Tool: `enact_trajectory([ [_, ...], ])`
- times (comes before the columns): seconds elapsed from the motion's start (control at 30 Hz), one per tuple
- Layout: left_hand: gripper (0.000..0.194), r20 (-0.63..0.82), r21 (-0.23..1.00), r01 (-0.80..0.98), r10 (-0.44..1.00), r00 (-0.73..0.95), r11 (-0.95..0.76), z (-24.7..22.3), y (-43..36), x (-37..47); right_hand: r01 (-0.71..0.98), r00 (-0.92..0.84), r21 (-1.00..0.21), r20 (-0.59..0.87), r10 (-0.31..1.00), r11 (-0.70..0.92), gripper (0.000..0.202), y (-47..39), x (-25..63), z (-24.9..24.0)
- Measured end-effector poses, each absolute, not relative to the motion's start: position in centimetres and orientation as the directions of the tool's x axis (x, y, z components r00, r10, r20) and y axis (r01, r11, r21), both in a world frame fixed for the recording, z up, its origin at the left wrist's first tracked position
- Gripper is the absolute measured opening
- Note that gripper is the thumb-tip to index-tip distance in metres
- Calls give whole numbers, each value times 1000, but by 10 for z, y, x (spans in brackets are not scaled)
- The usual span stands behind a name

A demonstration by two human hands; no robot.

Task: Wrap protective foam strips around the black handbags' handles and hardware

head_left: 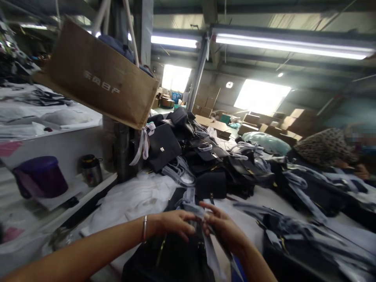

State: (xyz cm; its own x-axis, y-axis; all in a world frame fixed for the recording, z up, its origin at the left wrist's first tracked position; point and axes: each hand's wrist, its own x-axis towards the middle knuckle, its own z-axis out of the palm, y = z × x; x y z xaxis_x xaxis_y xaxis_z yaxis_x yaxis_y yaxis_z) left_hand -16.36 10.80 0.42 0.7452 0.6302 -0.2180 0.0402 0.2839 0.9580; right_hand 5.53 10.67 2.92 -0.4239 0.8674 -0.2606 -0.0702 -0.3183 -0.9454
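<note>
A black bag [173,254] with a gold zip lies in front of me, below both hands. A grey strap in clear wrapping [190,207] runs from the bag up between my hands. My right hand [225,227] pinches the wrapped strap between thumb and fingers, and a loose white strip [212,254] hangs down beneath it. From the left, my left hand [178,224], with a bracelet on the wrist, reaches over the bag. Its fingers are spread, and the foremost fingertip touches the strap. Blur hides the exact contact.
Black bags [205,156] with wrapped straps are heaped ahead. White wrapping [138,196] lies to the left. A brown tote bag [96,78] hangs at upper left, above a purple container [41,176] and a flask [91,170]. Another person [329,147] is at the right.
</note>
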Motion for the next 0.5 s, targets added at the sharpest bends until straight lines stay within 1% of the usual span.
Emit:
enact_trajectory([
  [0.03,52,-222,937,-31,658,720,349,6,118,-161,-155,-377,-930,-256,890,-333,56,119,54,35],
  [0.07,53,-238,921,-69,695,679,383,6,130,-158,-234,-291,-918,-248,924,-320,49,134,54,39],
  [0.13,48,-285,901,-102,752,594,422,3,157,-151,-332,-64,-915,-222,973,-230,40,164,55,41],
  [0.2,40,-335,887,-105,783,524,449,-8,185,-143,-323,143,-936,-196,970,-141,38,186,58,39],
  [0.3,28,-430,856,-61,772,469,514,-32,216,-132,-215,424,-976,-119,898,-28,38,182,62,35],
  [0.33,26,-456,844,-44,759,464,534,-41,222,-130,-143,516,-989,-55,855,23,39,169,61,35],
  [0.4,26,-489,827,-24,739,465,562,-57,228,-129,72,636,-991,131,760,110,41,132,58,36],
  [0.43,25,-496,821,-23,732,467,570,-63,229,-130,326,627,-940,297,720,104,41,112,56,36],
  [0.47,25,-498,818,-26,730,468,574,-68,228,-132,501,567,-861,400,720,83,39,93,53,36],
  [0.5,25,-497,817,-32,731,468,576,-72,227,-133,600,448,-793,441,778,104,36,78,51,35],
])
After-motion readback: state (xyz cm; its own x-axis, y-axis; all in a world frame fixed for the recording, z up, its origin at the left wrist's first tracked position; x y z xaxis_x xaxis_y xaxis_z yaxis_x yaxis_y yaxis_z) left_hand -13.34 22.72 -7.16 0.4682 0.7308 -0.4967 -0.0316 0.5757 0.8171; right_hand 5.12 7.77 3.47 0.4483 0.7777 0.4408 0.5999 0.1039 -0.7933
